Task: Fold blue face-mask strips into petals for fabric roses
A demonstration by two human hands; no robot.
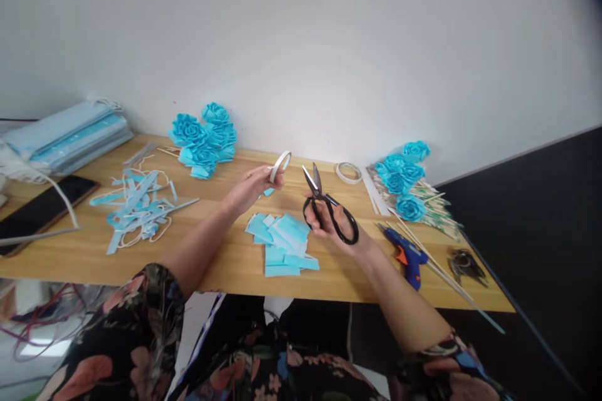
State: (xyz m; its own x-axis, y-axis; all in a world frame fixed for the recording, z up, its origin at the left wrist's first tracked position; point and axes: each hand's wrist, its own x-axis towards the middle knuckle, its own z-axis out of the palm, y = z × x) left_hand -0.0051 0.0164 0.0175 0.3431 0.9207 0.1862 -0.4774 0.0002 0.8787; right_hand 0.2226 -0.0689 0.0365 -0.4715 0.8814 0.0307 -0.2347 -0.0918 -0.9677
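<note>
Pinched in my left hand point(251, 188) is a narrow white roll of tape point(281, 166), raised above the table. A small blue scrap point(268, 192) shows just below those fingers. My right hand point(336, 229) has its fingers through the black handles of a pair of scissors point(324, 197). The scissor blades point up and away from me, slightly apart, with nothing between them. Under and between both hands lies a loose pile of light blue cut fabric pieces point(283, 241) on the wooden table.
Blue fabric roses point(207, 138) stand at the back left, more roses point(399, 172) at the right. Trimmed strips point(141, 203), a phone point(47, 207) and stacked face masks point(70, 131) are leftward. Another tape roll point(348, 173), a blue glue gun point(407, 254) and thin sticks point(446, 279) lie rightward.
</note>
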